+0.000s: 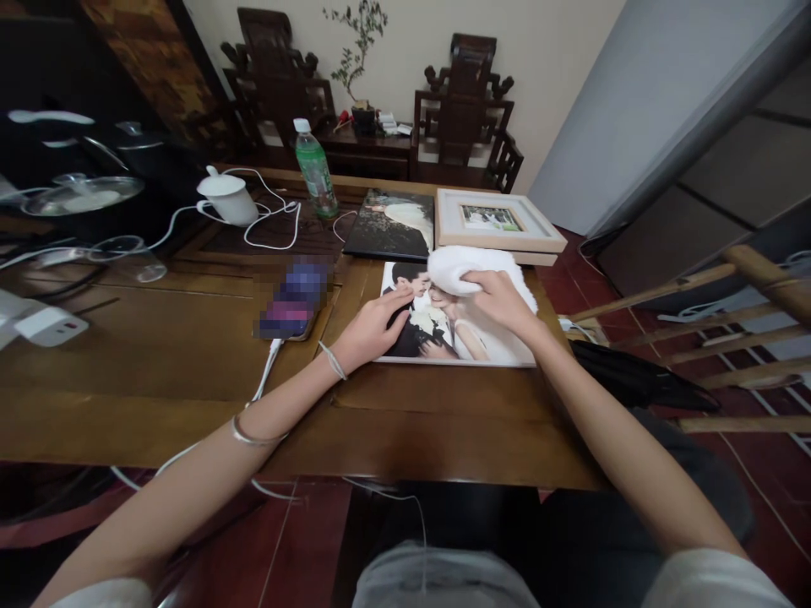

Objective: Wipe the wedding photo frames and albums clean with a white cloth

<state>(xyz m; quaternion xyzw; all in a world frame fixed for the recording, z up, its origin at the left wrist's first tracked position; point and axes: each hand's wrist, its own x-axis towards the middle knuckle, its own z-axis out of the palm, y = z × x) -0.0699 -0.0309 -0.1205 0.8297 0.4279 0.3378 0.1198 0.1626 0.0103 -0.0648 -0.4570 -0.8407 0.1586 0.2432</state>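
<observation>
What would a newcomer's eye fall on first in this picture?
Probably the fluffy white cloth in the right hand, over a portrait of two people on the wooden table. The left hand rests on the portrait's left side. Farther back, leftward, stands a green bottle.

Gap btwn phone (292, 300) & photo (431, 329); btl (315, 173), dk panel (383, 232) block behind.
</observation>
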